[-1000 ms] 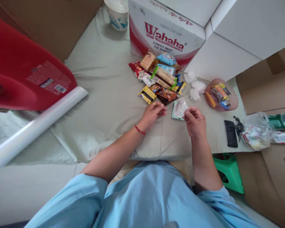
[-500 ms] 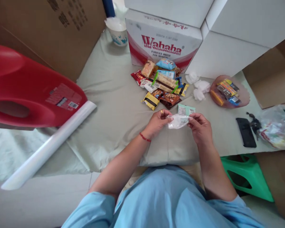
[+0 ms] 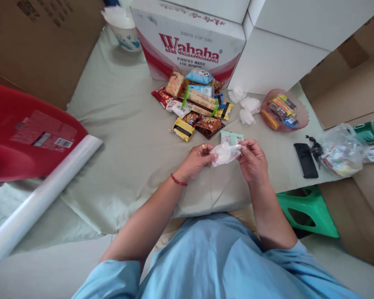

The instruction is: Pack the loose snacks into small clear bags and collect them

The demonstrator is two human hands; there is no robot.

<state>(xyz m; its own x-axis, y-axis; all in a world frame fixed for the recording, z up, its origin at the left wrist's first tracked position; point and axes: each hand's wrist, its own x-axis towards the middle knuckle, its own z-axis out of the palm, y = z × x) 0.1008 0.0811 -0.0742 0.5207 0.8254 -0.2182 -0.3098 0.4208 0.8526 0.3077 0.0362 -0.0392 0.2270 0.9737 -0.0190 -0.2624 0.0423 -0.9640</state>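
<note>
A small crumpled translucent plastic bag (image 3: 225, 155) is stretched between my two hands, just above the table's near part. My left hand (image 3: 201, 160), with a ring and a red cord at the wrist, pinches its left end. Fingertips of my right hand (image 3: 252, 160) pinch the right end. Right behind the bag lies a pale green snack packet (image 3: 232, 137), partly covered by it. Farther back is a heap of wrapped snacks, with a yellow packet (image 3: 182, 129) and a green-edged bar (image 3: 200, 102) among them. White crumpled bundles (image 3: 247, 109) lie to its right.
A Wahaha carton (image 3: 190, 45) stands behind the snacks. At right are a pink bowl (image 3: 285, 124) holding packets, a black phone (image 3: 306, 160), keys (image 3: 314, 149) and a filled plastic bag (image 3: 343, 151). A plastic roll (image 3: 50, 189) and a red container (image 3: 34, 128) occupy the left.
The view has swung right, so the surroundings sit farther left. Both hands keep their pinch on the plastic bag, which looks slightly more bunched and tilted up at its right end.
</note>
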